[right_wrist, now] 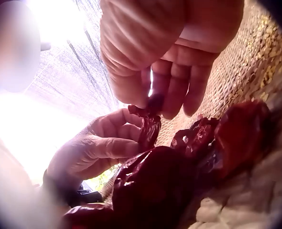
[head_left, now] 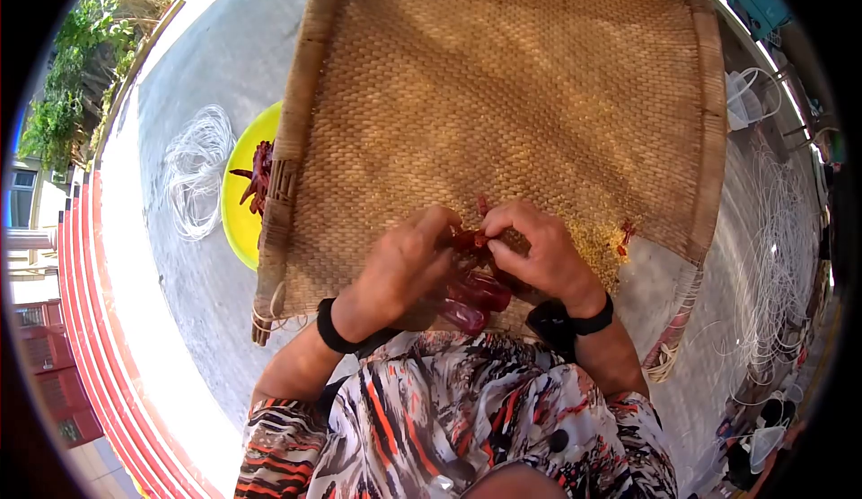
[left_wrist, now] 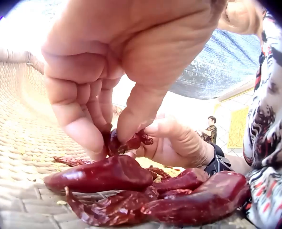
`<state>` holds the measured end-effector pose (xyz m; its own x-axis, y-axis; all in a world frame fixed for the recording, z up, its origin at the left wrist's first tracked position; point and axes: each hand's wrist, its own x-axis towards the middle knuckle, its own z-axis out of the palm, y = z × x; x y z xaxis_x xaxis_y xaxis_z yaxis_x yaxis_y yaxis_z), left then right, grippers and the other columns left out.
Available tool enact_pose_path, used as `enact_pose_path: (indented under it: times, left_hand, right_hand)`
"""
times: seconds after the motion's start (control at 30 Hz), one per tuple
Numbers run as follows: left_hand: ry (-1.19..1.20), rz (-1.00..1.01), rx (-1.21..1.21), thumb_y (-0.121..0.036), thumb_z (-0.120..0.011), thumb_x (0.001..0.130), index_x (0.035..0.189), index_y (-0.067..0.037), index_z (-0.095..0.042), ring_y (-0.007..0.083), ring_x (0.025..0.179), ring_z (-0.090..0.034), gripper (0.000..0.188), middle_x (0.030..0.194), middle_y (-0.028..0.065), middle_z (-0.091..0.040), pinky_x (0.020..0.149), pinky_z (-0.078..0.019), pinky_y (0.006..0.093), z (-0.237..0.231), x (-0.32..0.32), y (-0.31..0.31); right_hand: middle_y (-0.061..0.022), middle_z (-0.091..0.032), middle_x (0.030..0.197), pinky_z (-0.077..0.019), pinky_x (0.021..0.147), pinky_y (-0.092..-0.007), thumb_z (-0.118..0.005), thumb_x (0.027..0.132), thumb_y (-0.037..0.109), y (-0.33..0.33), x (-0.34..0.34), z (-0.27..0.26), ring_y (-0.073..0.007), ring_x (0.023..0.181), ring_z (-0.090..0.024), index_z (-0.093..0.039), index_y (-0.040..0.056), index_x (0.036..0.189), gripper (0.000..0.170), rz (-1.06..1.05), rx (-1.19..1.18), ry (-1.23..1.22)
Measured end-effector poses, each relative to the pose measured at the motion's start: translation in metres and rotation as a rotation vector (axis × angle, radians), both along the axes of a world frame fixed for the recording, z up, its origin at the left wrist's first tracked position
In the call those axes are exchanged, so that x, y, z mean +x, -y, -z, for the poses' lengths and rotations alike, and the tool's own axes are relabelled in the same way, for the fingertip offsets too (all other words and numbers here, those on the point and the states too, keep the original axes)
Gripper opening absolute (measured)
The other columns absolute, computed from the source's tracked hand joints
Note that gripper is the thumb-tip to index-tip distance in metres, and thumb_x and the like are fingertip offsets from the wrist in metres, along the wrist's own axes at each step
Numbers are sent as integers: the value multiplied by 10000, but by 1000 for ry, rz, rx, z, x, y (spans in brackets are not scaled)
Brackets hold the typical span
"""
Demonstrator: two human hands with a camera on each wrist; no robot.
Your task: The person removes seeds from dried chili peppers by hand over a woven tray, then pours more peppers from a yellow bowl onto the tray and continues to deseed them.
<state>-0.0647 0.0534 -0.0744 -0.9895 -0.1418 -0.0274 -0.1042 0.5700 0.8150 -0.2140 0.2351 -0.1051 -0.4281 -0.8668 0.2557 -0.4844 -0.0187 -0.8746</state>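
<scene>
My left hand (head_left: pixel 404 265) and right hand (head_left: pixel 543 252) meet low over a woven tray (head_left: pixel 503 77). Between them is a dried red chili (right_wrist: pixel 150 130), wrinkled and dark. The left thumb and fingers pinch its body, while the right thumb and fingertips pinch its upper end, as the right wrist view shows. Under the hands, close to my shirt, lie several more dried chilies; one smooth pod (left_wrist: pixel 100 174) sits beside a shrivelled one (left_wrist: pixel 110 207). A small piece of chili (head_left: pixel 482 204) rests just beyond the fingertips.
Yellow seeds (head_left: pixel 588 247) and a red scrap (head_left: pixel 626 234) lie on the tray's right side. Left of it, a yellow-green basin (head_left: pixel 238 229) holds dried chilies (head_left: pixel 260 176), near a coil of white string (head_left: pixel 199 171). More string (head_left: pixel 777 256) spreads at right, below a clear container (head_left: pixel 743 104).
</scene>
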Motion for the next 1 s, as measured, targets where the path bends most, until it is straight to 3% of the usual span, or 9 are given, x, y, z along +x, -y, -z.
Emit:
enact_pose_path:
  times: [0.03, 0.13, 0.23, 0.33, 0.43, 0.53, 0.63, 0.83, 1.0]
  left_hand:
    - [-23, 24, 60, 23, -665, 843, 1163, -31, -568, 249, 907, -693, 339, 1016, 134, -672, 779, -557, 337, 1, -1, 0]
    - [156, -78, 248, 1, -610, 856, 1139, -27, -588, 297, 934, -701, 285, 1001, 172, -678, 797, -557, 357, -19, -2, -8]
    - [97, -69, 367, 12, -610, 862, 1153, -3, -586, 265, 943, -706, 292, 996, 155, -686, 812, -556, 330, -9, 1, -11]
    - [99, -57, 400, 25, -618, 909, 1227, -20, -573, 126, 874, -649, 324, 1050, 70, -638, 771, -541, 272, -7, 0, -10]
    - [74, -104, 177, -9, -593, 941, 1209, -17, -590, 116, 845, -636, 268, 1040, 62, -642, 753, -537, 267, -3, -3, -10]
    - [73, -119, 255, -64, -606, 968, 1189, -9, -596, 110, 813, -626, 228, 1007, 52, -653, 730, -533, 266, 6, -4, -13]
    - [225, -212, 569, -117, -650, 969, 1138, -13, -606, 107, 805, -627, 203, 952, 42, -657, 710, -530, 257, -7, -13, -19]
    - [201, -253, 532, -153, -683, 959, 1064, -9, -588, 83, 765, -621, 202, 890, 34, -652, 675, -517, 224, -2, -13, -21]
    - [210, -254, 511, -94, -688, 943, 1077, -18, -581, 89, 748, -617, 187, 878, 29, -645, 676, -511, 229, 4, -1, -9]
  right_hand:
    - [-126, -632, 941, -521, 773, -379, -682, 823, 36, 1, 0, 2, -317, 891, -657, -590, 51, 985, 187, 9, -28, -36]
    - [-128, -625, 942, -519, 776, -373, -674, 826, 23, 1, 0, 5, -316, 891, -653, -586, 44, 992, 188, 14, -33, 14]
    - [-121, -625, 936, -519, 781, -374, -668, 835, 19, 2, 1, 4, -307, 887, -653, -589, 37, 996, 181, -4, -12, 60]
    - [-117, -635, 954, -521, 803, -367, -670, 835, 12, 2, 1, 5, -295, 911, -659, -602, 33, 1011, 190, 33, -53, 105]
    - [-97, -662, 991, -516, 864, -329, -673, 821, -31, 1, 0, 5, -246, 968, -663, -635, 35, 993, 187, 98, -82, 107]
    - [-103, -661, 1001, -518, 862, -334, -679, 813, -38, 3, 4, -2, -252, 964, -664, -637, 36, 996, 202, 89, -64, 75]
    - [-106, -660, 1014, -516, 869, -339, -688, 807, -38, 2, 1, 4, -253, 974, -661, -641, 37, 996, 208, 77, -57, 49]
    - [-100, -665, 1016, -514, 875, -333, -693, 823, -36, 1, 2, -3, -244, 976, -661, -653, 34, 1003, 198, 46, -39, 64]
    - [-75, -680, 1034, -511, 883, -318, -686, 872, -16, -1, 1, -2, -187, 989, -655, -659, 20, 1015, 150, 92, -62, 296]
